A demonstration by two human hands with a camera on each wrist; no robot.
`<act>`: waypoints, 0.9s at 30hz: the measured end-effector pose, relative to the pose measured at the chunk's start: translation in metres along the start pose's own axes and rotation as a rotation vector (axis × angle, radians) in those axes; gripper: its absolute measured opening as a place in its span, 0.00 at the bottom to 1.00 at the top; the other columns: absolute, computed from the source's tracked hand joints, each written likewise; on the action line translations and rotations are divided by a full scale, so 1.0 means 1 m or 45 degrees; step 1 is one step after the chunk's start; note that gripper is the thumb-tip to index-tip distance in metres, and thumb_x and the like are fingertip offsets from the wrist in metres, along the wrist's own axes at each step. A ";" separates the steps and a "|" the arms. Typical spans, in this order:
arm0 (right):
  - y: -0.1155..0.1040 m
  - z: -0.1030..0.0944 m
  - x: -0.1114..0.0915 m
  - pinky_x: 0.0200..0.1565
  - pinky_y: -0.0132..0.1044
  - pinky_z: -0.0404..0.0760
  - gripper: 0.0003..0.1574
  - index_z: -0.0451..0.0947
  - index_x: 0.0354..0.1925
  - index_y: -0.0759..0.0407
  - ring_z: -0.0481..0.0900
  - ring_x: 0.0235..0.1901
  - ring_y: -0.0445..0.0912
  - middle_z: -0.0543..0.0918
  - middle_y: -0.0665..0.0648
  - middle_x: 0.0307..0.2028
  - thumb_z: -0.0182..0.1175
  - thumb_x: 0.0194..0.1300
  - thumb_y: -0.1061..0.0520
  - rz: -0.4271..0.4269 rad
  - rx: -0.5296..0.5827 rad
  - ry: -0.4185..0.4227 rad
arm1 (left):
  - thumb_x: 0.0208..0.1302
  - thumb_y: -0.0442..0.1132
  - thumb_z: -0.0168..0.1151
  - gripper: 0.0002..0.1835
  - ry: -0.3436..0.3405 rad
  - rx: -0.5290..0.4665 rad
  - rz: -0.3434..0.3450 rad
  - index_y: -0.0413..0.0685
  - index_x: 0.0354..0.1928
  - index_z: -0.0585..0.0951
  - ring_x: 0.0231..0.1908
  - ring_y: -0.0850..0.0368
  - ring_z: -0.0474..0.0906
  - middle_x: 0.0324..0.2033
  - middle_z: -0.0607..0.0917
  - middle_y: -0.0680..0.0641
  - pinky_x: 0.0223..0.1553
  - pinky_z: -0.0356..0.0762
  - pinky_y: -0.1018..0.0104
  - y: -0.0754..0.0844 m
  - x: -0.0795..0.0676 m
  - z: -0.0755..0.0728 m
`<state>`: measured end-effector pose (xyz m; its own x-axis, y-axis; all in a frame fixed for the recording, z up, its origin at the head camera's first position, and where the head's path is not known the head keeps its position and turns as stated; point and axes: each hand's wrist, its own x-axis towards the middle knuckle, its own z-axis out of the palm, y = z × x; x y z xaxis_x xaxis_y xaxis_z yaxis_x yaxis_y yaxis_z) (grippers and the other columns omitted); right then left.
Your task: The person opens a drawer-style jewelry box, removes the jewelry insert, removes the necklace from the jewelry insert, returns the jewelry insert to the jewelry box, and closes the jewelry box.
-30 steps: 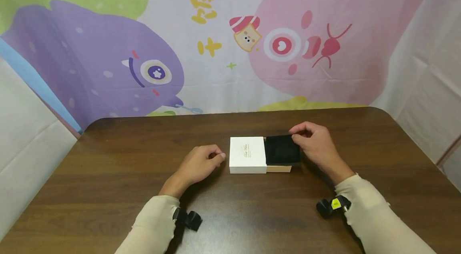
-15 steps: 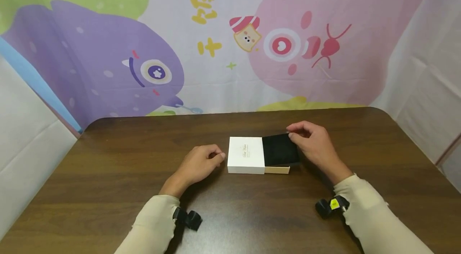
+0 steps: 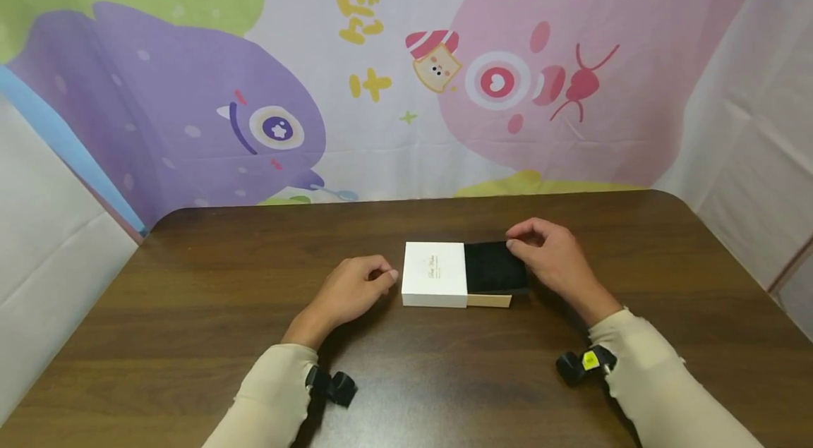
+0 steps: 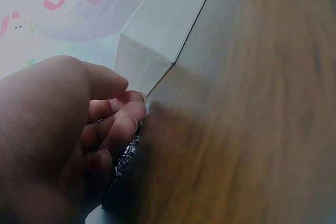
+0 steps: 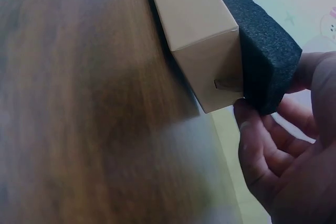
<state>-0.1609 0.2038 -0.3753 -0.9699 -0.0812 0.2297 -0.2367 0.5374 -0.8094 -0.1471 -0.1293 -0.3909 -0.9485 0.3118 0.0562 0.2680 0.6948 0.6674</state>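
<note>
A white box sleeve with gold lettering lies on the table. Its tan inner drawer sticks out to the right. On top of the drawer is a black foam pad, overhanging the drawer's right end. My right hand pinches the pad's right end; in the right wrist view the thumb and fingers lie on either side of the foam, just past the drawer. Left of the sleeve, my left hand rests with loosely curled fingers, its fingertips close to the sleeve's end; contact is unclear.
The brown wooden table runs back to a cartoon-printed curtain. Pale cloth walls stand at both sides. Each forearm carries a black strapped-on wrist camera.
The sleeve and drawer have shifted slightly left, and my right hand slightly left as well. The foam pad's far right corner rose half a second ago and is lower now. My left hand stays put.
</note>
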 end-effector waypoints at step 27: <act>-0.006 0.002 -0.002 0.27 0.34 0.74 0.14 0.79 0.48 0.67 0.72 0.24 0.45 0.79 0.60 0.35 0.65 0.65 0.63 0.046 0.126 -0.041 | 0.70 0.44 0.62 0.08 0.002 -0.006 0.002 0.56 0.31 0.83 0.24 0.60 0.74 0.21 0.80 0.57 0.28 0.70 0.61 0.000 0.000 0.001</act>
<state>-0.1571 0.1992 -0.3717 -0.9789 -0.0913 0.1830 -0.2045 0.4552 -0.8666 -0.1471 -0.1289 -0.3914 -0.9484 0.3116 0.0585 0.2685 0.6913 0.6708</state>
